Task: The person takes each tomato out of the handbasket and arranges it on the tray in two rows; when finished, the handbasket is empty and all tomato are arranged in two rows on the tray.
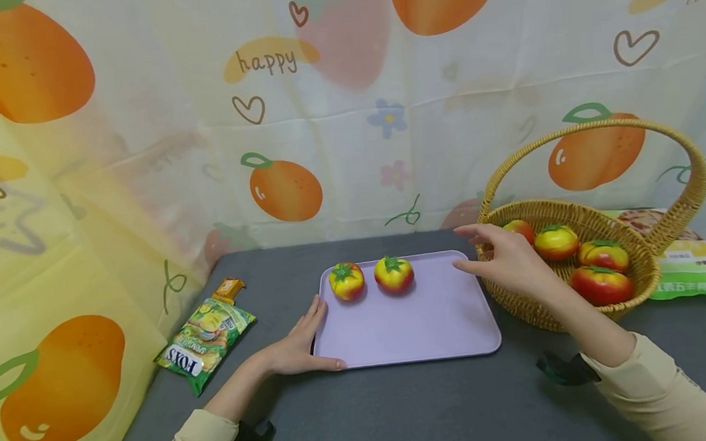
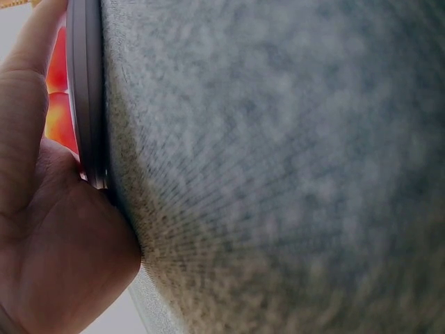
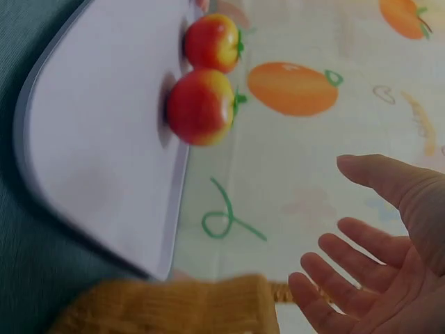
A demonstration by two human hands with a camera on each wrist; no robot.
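Observation:
A lilac tray (image 1: pixel 430 329) lies on the dark cloth with two red-and-yellow, tomato-like fruits, one (image 1: pixel 347 282) at its far left corner and another (image 1: pixel 394 275) to the right of it. My left hand (image 1: pixel 299 343) touches the tray's near left corner, fingers along the left edge and thumb at the front edge. Over the gap between tray and basket, my right hand (image 1: pixel 507 259) is raised with fingers spread and nothing held. Behind it, the wicker basket (image 1: pixel 516 308) contains several similar fruits (image 1: pixel 602 285). The right wrist view shows the right palm (image 3: pixel 389 278) bare.
At the left lie a green snack bag (image 1: pixel 203 338) marked FOX'S and a small orange-brown packet (image 1: pixel 229 290). A green and yellow package (image 1: pixel 693 262) lies behind the basket at the right. A fruit-printed curtain (image 1: pixel 357 180) hangs along the table's back. The basket's tall handle (image 1: pixel 594 126) arches above it.

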